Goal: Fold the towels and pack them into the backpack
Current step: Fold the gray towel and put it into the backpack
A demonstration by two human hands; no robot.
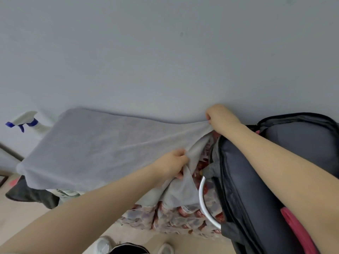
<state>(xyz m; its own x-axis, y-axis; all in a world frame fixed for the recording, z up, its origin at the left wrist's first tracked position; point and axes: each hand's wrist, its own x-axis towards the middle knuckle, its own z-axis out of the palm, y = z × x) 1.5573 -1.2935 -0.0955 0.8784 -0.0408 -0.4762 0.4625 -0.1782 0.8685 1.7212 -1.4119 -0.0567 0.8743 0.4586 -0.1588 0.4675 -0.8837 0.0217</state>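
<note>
1. A large pale grey soft cloth towel [102, 147] is stretched out flat in the air, in front of a plain grey wall [165, 43].
2. The right hand [219, 115] pinches the towel's far corner, fingers clenched on the cloth, just above the open backpack.
3. The left hand [174, 162] grips the towel's near edge, fingers curled into a bunched fold; loose cloth hangs down below this hand.
4. The dark grey fabric backpack with black zip edges [275, 162] lies at the right, its main opening gaping toward the towel, under the right forearm.
5. A pink strap or strip [297, 230] shows on the backpack's near side.
6. A cloth with a red and white printed pattern [165, 217] covers the worktop beneath the towel and backpack.
7. A curved silver metal rim [203, 198] sits beside the backpack's edge; what it belongs to cannot be told.
8. A white spray bottle with a blue trigger [25, 123] stands at the left, partly hidden behind the towel.
9. White shoes [104, 244] show on the pale floor at the bottom.
</note>
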